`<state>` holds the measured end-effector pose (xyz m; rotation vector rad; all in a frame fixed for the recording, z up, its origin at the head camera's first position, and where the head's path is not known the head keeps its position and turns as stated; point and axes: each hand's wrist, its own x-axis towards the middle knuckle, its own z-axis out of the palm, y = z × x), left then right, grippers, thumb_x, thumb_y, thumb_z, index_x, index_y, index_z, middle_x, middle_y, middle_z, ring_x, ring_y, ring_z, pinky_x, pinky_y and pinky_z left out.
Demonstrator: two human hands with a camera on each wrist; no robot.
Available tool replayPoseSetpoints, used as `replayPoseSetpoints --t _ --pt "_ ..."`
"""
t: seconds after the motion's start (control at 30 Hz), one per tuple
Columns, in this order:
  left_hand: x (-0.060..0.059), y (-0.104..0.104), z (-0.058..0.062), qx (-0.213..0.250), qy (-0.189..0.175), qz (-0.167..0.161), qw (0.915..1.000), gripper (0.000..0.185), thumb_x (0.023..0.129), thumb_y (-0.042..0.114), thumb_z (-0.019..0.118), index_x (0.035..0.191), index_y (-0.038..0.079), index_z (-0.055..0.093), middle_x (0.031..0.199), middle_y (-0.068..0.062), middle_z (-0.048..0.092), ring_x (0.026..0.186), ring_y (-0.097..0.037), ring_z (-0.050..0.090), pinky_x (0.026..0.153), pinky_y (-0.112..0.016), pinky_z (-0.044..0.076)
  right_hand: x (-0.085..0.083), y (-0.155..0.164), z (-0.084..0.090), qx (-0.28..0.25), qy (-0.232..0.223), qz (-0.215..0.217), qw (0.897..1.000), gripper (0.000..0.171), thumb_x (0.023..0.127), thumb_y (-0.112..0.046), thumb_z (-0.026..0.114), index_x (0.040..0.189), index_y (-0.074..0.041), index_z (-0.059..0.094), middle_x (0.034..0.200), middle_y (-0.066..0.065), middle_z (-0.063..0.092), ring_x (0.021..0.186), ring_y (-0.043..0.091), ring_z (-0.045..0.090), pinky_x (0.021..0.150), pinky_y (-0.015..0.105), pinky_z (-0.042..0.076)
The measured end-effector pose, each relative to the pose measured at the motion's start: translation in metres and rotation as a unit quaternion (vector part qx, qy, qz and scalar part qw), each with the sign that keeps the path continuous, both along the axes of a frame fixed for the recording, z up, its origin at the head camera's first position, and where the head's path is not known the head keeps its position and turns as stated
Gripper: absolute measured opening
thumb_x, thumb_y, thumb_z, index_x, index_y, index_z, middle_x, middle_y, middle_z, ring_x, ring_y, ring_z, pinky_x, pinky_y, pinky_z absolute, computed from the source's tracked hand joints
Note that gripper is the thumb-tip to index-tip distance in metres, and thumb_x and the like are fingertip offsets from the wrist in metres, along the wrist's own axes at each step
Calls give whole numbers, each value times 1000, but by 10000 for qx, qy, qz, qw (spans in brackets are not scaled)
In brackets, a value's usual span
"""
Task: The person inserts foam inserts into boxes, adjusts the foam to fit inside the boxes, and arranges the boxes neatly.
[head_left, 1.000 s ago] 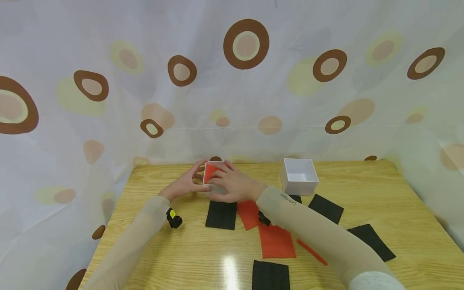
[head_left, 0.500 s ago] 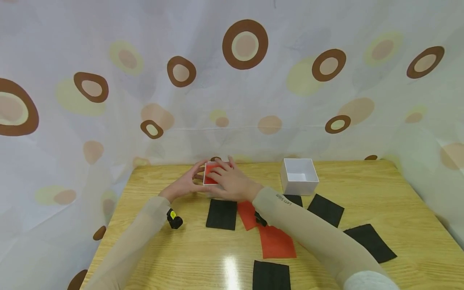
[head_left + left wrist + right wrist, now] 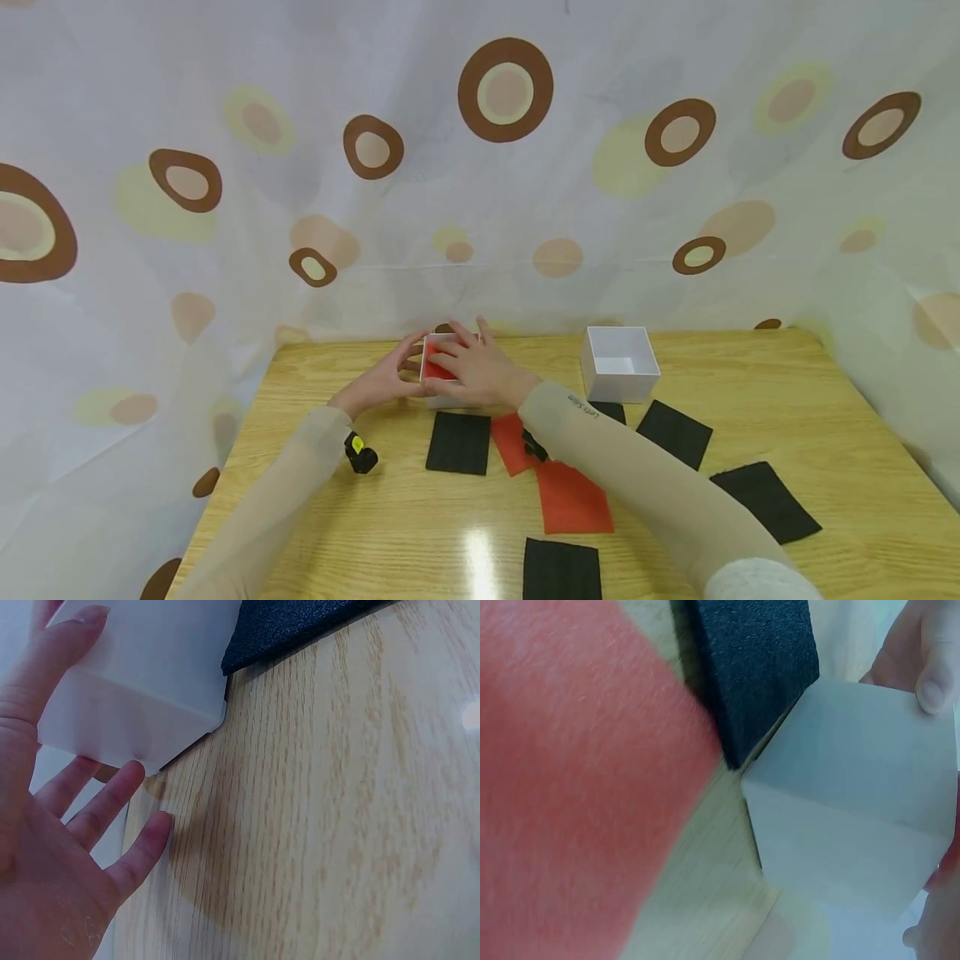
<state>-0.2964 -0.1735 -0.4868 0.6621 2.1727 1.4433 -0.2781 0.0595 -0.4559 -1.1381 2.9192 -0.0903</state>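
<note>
In the head view a white square box (image 3: pixel 450 401) stands at the back left of the table. A red felt piece (image 3: pixel 435 369) lies inside its opening. My left hand (image 3: pixel 381 382) holds the box at its left side, the thumb on the front wall and the fingers along the side; the left wrist view shows that thumb (image 3: pixel 79 634). Over the opening is my right hand (image 3: pixel 480 371), fingers spread, some reaching down onto the red felt. The fingertips inside the box are partly hidden. A black felt square (image 3: pixel 458 444) lies right in front of the box.
A second white box (image 3: pixel 621 385) stands to the right. Red felt squares (image 3: pixel 576 504) lie partly under the right forearm. More black felt pieces (image 3: pixel 767 500) are scattered to the right, and another black square (image 3: pixel 562 571) sits at the front. A patterned curtain (image 3: pixel 480 208) hangs behind the table.
My right hand has shifted slightly left and farther back over the box, its fingers now more spread on the red felt. The left hand stays in place.
</note>
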Motion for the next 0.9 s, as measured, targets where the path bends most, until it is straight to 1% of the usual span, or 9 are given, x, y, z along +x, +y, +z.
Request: replayPoseSetpoints --t 0.2,0.33,0.37,0.47,0.57,0.6,0.7,0.8,0.9 --pt "0 1 1 -89 40 -16 10000 101 96 26 78 169 20 8 167 -20 28 139 -43 46 110 -59 44 -2 -3 -2 34 -156 -42 9999 71 105 -66 38 160 -22 44 169 0 33 160 35 10 123 69 -1" --pt "0 1 1 -134 -6 82 9999 101 95 22 79 169 21 9 166 -20 29 137 -42 48 110 -58 45 -1 0 -2 -186 1 -135 9997 62 107 -61 40 153 -23 55 163 2 44 159 37 14 122 70 -1" --pt "1 1 1 -155 -13 125 9998 102 95 21 79 169 21 9 166 -19 29 136 -41 49 109 -58 45 -1 2 -2 -219 102 -209 9995 59 108 -61 39 148 -23 60 160 2 49 159 37 16 122 69 -2" --pt "2 2 2 -242 -46 235 9994 104 93 23 81 168 23 10 166 -18 30 134 -39 51 108 -57 46 -1 8 -1 -293 630 -433 9966 53 109 -58 39 123 -22 75 142 4 65 155 39 27 122 70 1" --pt "3 2 2 -271 -56 286 9992 105 92 24 82 168 23 11 166 -18 30 133 -38 52 106 -55 48 -2 13 -1 -89 1060 -674 9920 55 108 -60 39 103 -21 77 128 2 72 150 38 35 122 70 4" --pt "3 1 1 -277 -63 295 9992 105 91 25 83 168 23 11 166 -17 30 133 -38 52 105 -54 48 -2 14 -1 -17 1135 -710 9910 56 108 -60 39 100 -20 77 126 2 73 149 38 37 122 70 5" --pt "2 1 1 -271 -46 291 9992 107 91 26 83 168 23 10 166 -17 30 133 -37 52 104 -54 49 -1 16 -1 168 1125 -761 9906 57 107 -62 39 103 -20 77 127 2 72 148 37 39 122 70 7" --pt "2 1 2 -284 -51 308 9991 107 91 26 84 168 23 10 166 -16 30 134 -37 52 106 -55 47 -1 17 0 151 1143 -710 9908 57 107 -61 40 106 -18 77 126 4 72 147 38 39 122 71 7" --pt "2 1 1 -267 -58 289 9992 107 91 27 84 168 22 10 166 -18 31 134 -38 51 107 -57 46 -1 19 1 183 1251 -677 9897 57 107 -62 41 104 -19 79 124 4 73 146 36 41 123 69 6"
